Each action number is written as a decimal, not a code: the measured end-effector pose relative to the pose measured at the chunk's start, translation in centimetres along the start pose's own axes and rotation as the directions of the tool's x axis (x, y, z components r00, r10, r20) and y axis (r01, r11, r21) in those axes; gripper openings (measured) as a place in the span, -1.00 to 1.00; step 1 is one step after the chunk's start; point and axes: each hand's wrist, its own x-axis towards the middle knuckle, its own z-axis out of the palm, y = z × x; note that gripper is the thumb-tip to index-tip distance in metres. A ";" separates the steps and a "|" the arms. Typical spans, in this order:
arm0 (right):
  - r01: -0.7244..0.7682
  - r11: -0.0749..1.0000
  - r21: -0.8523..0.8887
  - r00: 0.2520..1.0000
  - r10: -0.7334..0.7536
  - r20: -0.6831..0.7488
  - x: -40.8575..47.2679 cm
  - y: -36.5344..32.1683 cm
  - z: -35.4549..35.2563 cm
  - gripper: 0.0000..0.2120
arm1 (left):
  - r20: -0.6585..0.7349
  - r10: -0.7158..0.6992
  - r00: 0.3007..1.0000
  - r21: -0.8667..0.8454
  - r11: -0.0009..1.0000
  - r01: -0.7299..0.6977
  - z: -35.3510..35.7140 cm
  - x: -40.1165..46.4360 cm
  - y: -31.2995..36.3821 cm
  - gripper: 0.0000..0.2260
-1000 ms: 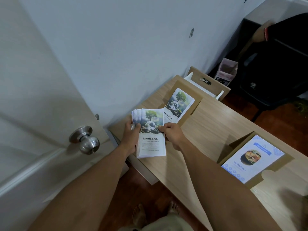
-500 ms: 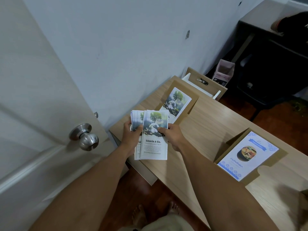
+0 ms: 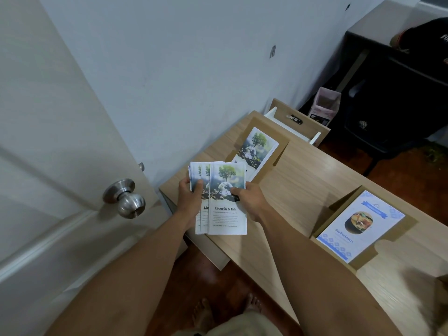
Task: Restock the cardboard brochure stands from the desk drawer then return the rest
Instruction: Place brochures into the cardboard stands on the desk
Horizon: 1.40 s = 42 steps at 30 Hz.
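I hold a stack of white tree-and-globe brochures (image 3: 197, 175) over the desk's near-left corner. My left hand (image 3: 190, 201) grips the stack from the left. My right hand (image 3: 249, 202) pinches the top brochure (image 3: 226, 214), which reads "Liceria & Co." and is slid to the right off the stack. Just beyond stands a cardboard brochure stand (image 3: 281, 146) with the same brochures (image 3: 257, 147) in it. A second cardboard stand (image 3: 392, 236) at the right holds blue-patterned leaflets (image 3: 358, 226). The desk drawer (image 3: 298, 122) is pulled open at the desk's far end.
The wooden desk (image 3: 303, 180) runs along a grey wall. A white door with a steel knob (image 3: 126, 198) stands close on the left. A pink bin (image 3: 324, 105) and a dark chair (image 3: 392, 105) are beyond the drawer. My bare feet are on the wooden floor below.
The top brochure has slid further right off the stack under my right hand. Both hands stay over the same desk corner.
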 end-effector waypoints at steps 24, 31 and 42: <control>0.212 0.831 -0.515 0.977 -0.166 0.135 1.6 -4.7 -1.5 -0.86 | -0.053 -0.005 0.999 0.200 0.980 0.016 -0.3 1.7 -0.2 -0.69; 0.285 0.907 -0.311 0.894 -0.368 -0.254 4.4 -8.1 -3.3 -0.83 | -0.141 -0.019 0.990 0.230 0.972 0.052 -2.0 2.7 -0.9 -0.73; 0.176 0.874 -0.453 0.869 -0.354 -0.346 6.0 -2.3 -2.5 -0.95 | -0.134 -0.048 0.990 0.196 0.978 0.074 -1.8 3.1 -1.4 -0.80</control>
